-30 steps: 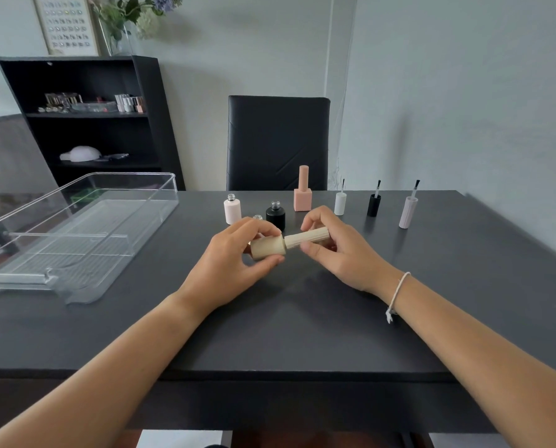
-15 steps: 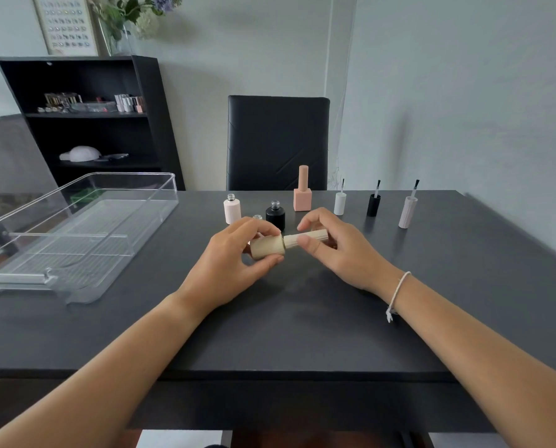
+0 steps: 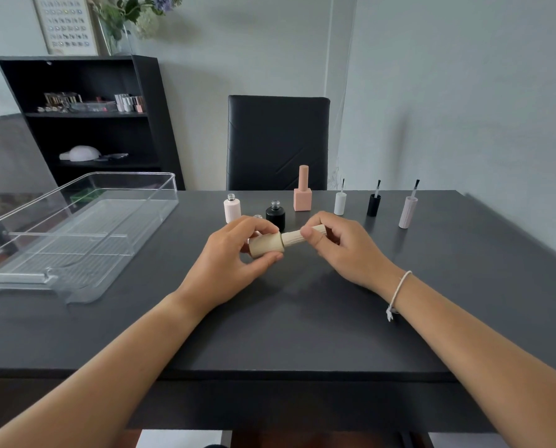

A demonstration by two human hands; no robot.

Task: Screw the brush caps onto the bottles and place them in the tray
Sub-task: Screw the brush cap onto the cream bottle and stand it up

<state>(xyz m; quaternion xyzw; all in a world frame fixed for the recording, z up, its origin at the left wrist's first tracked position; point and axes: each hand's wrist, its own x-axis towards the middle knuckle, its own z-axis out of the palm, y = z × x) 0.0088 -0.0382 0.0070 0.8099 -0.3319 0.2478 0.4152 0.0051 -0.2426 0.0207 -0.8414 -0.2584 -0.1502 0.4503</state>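
Almost nothing moves: my right hand (image 3: 341, 244) keeps pinching the ribbed cap (image 3: 302, 236), left hand (image 3: 234, 257) gripping the beige bottle (image 3: 265, 246) above the table (image 3: 286, 334) centre. Light, rigid; I hold the body.

Soft, even daylight, sharp focus, faint shadows under the hands (image 3: 302, 253), wide-angle bending at the edges.

dark matte table (image 3: 302, 334), black leather-look chair (image 3: 276, 140) tucked in behind it, black shelving unit (image 3: 76, 124) on the left with bits and bobs, vase of flowers (image 3: 124, 21) and a framed chart (image 3: 65, 24) up top
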